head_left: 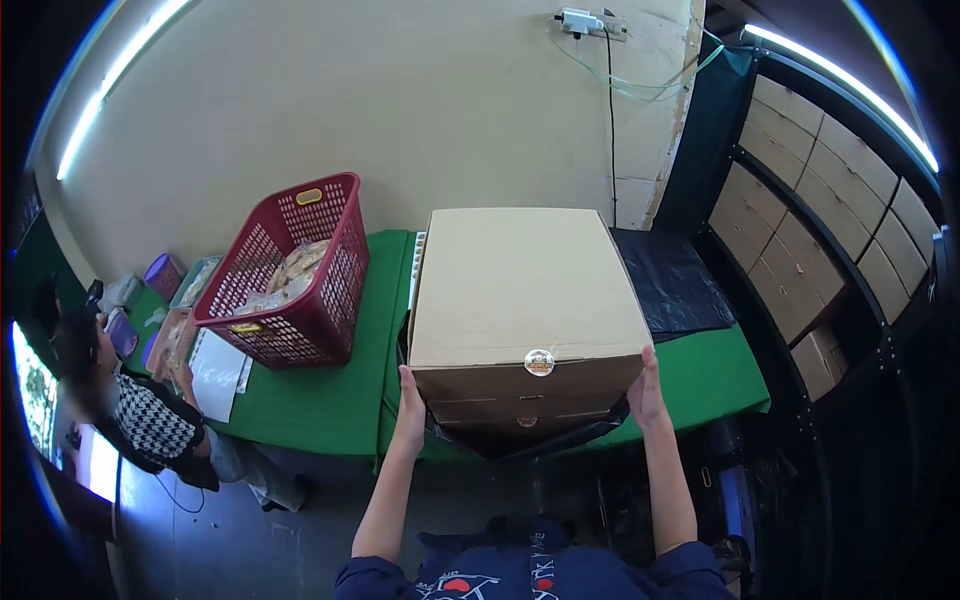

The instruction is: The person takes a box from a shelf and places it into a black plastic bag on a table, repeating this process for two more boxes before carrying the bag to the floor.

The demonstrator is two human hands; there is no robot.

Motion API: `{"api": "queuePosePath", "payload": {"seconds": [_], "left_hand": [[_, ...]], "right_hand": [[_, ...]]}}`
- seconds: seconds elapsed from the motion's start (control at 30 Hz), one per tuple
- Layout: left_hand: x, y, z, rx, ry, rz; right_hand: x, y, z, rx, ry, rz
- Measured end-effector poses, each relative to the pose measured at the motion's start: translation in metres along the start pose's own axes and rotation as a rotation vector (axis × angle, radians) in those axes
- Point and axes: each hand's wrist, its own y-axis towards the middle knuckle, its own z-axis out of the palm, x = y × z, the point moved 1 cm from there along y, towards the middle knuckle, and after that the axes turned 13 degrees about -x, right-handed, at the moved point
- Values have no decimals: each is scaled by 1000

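Navy shirt (610,580) nearest. Stacked cardboard boxes (522,290) straight ahead on table (310,410), between left hand (411,412) and right hand (649,397), both equally near; fingers extended, laid along front corners; long axis unclear.

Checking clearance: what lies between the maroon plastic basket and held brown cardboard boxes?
The head view shows green tablecloth, a white strip and black plastic beside the boxes.
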Motion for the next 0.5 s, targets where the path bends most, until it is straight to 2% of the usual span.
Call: {"api": "queuePosePath", "payload": {"seconds": [0.07,0.13,0.2,0.3,0.37,0.4,0.43,0.47,0.5], "left_hand": [[-17,-18,14,-123,20,6],[-20,-21,16,-100,111,42],[-18,-11,12,76,265,114],[-36,-22,19,-20,360,110],[-29,-16,10,55,349,169],[-23,-11,-1,94,341,202],[-3,0,-23,59,336,154],[-9,2,-23,109,109,81],[-10,10,-28,73,135,78]], "right_hand": [[0,-2,-3,-11,20,10],[2,-3,-4,11,-9,28],[0,-3,-7,38,-7,38],[-13,5,-25,110,34,57],[-19,12,-40,173,70,90],[-12,15,-45,138,115,146],[-1,16,-49,104,161,199],[6,20,-54,68,209,252],[4,26,-64,-41,153,244]]}}
